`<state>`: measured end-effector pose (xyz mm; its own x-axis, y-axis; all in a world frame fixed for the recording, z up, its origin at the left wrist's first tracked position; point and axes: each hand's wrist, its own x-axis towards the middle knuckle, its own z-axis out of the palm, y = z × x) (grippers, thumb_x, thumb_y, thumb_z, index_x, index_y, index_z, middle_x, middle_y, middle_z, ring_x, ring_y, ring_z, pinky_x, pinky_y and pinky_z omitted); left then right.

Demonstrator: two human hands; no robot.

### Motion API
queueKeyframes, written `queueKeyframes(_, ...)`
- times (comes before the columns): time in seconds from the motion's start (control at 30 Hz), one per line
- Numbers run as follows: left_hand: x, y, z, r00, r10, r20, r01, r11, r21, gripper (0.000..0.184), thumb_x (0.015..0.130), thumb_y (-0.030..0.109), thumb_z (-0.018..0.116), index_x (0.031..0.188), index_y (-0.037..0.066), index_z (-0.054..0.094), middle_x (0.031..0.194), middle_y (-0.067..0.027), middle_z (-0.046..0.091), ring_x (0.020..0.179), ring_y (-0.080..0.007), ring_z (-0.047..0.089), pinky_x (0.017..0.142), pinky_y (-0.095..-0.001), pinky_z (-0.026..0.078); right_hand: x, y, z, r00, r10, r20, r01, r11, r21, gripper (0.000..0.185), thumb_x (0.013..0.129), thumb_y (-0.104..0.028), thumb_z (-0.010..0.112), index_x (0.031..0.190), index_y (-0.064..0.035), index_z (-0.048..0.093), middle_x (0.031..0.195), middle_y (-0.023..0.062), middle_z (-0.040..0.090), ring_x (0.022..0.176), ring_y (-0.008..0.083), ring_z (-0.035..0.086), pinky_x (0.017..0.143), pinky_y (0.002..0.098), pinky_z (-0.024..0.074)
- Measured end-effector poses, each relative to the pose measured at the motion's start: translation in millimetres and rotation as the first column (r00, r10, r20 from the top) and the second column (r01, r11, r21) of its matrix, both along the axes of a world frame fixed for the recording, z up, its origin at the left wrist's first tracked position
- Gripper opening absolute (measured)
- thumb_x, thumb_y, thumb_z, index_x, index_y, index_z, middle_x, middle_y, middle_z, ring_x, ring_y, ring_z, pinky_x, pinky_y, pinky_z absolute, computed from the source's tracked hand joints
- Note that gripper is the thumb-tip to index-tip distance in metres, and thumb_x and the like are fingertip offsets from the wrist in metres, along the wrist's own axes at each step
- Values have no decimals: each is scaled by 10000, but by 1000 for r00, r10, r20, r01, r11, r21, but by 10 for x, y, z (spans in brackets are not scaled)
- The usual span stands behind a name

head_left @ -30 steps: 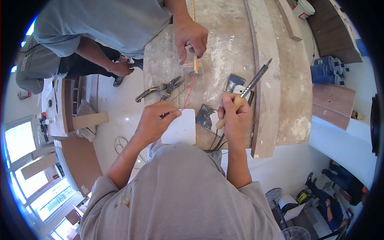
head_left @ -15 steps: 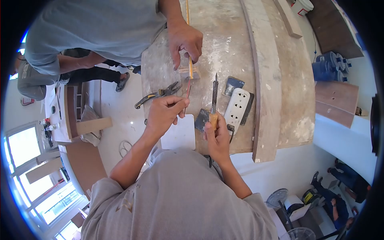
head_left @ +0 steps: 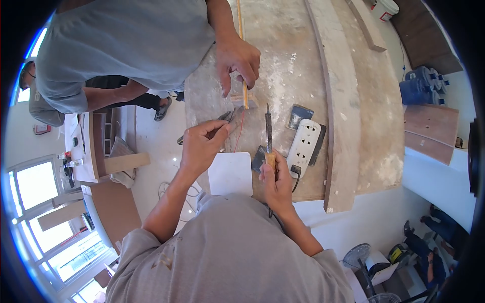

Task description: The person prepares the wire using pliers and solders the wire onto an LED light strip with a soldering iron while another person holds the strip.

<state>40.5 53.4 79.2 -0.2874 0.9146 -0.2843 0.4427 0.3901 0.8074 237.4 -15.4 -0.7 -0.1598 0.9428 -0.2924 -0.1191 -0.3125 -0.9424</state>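
Observation:
My right hand grips a soldering iron by its wooden handle, the dark tip pointing away from me. My left hand has thumb and forefinger pinched together; what is between them, if anything, is too small to make out. Behind it lie pliers on the table, partly hidden. A thin red wire runs from the end of a narrow yellow strip toward a white square plate. A co-worker's hand holds that strip over a small wood block.
A white power strip with a plugged-in cord stands right of the iron, near dark flat pieces. A long board crosses the worn table. The co-worker stands at the left table edge.
My left hand has moved left, away from the red wire it was pinching, which now hangs loose. The soldering iron stays in my right hand. The view has shifted slightly.

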Motion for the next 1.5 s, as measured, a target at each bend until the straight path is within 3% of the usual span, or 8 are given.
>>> queueKeyframes(0.2, -134, 368, 328, 803, -260, -537, 406, 897, 174, 154, 861, 107, 710, 985, 32, 762, 774, -134, 608, 670, -267, 588, 644, -341, 464, 12, 39, 23, 1000, 1, -18, 0, 1000, 30, 460, 1049, -180, 527, 1446, 25, 420, 924, 12, 548, 768, 73, 517, 686, 222, 458)
queueKeyframes(0.6, 16, 737, 340, 537, -325, -779, 609, 788, 91, 108, 850, 104, 688, 888, 15, 737, 802, -144, 622, 725, -328, 614, 666, -401, 488, 25, 35, -38, 999, -40, 19, 38, 996, 81, 437, 1047, -154, 521, 1435, 28, 437, 929, 23, 560, 770, 78, 524, 690, 233, 473)
queueKeyframes(0.7, 81, 587, 514, 628, -258, -734, 495, 860, 122, 119, 887, 118, 675, 916, 18, 732, 805, -123, 648, 699, -250, 626, 644, -357, 480, 42, 27, -1, 998, -46, -37, 47, 998, 32, 432, 1033, -143, 542, 1417, 32, 451, 957, 38, 583, 786, 89, 539, 710, 238, 479)
queueKeyframes(0.83, 104, 226, 354, 985, -101, -139, 113, 990, 85, 162, 943, 150, 662, 966, 0, 721, 839, -58, 697, 692, -119, 589, 637, -278, 458, 8, -29, -128, 997, -76, -19, 76, 997, 13, 434, 1002, -125, 594, 1389, 35, 482, 1032, 69, 620, 829, 103, 566, 749, 244, 486)
queueKeyframes(1.0, 152, -225, -139, 962, 33, 273, -22, 999, -44, 199, 954, 169, 679, 935, -23, 728, 789, -8, 675, 725, -59, 560, 652, -219, 444, -60, -27, -111, 996, -91, 18, 91, 996, 15, 405, 979, -104, 631, 1350, 22, 529, 1048, 61, 611, 858, 107, 562, 762, 244, 475)
queueKeyframes(1.1, 111, -229, -222, 992, 7, 129, -13, 999, 48, 245, 919, 223, 723, 925, -20, 747, 713, -23, 665, 631, -81, 556, 605, -251, 459, -57, 2, -119, 991, -83, 101, 72, 992, 108, 392, 959, -97, 655, 1325, 16, 569, 1045, 55, 599, 874, 116, 558, 762, 244, 464)
queueKeyframes(1.3, 93, -71, -149, 952, 60, 301, 1, 980, -198, 239, 887, 222, 760, 875, -17, 759, 615, -2, 597, 544, -44, 494, 498, -222, 375, -35, 18, -88, 981, -108, 161, 83, 985, 151, 398, 932, -101, 688, 1300, 24, 602, 1014, 77, 601, 865, 147, 569, 761, 258, 464)
queueKeyframes(1.5, 140, 69, -137, 993, -113, 42, 117, 988, -101, 293, 871, 247, 755, 850, -45, 746, 583, -8, 599, 533, -57, 489, 507, -272, 403, -13, 42, -101, 967, -114, 228, 74, 981, 178, 392, 910, -99, 705, 1269, 34, 620, 984, 123, 619, 857, 208, 600, 789, 302, 483)
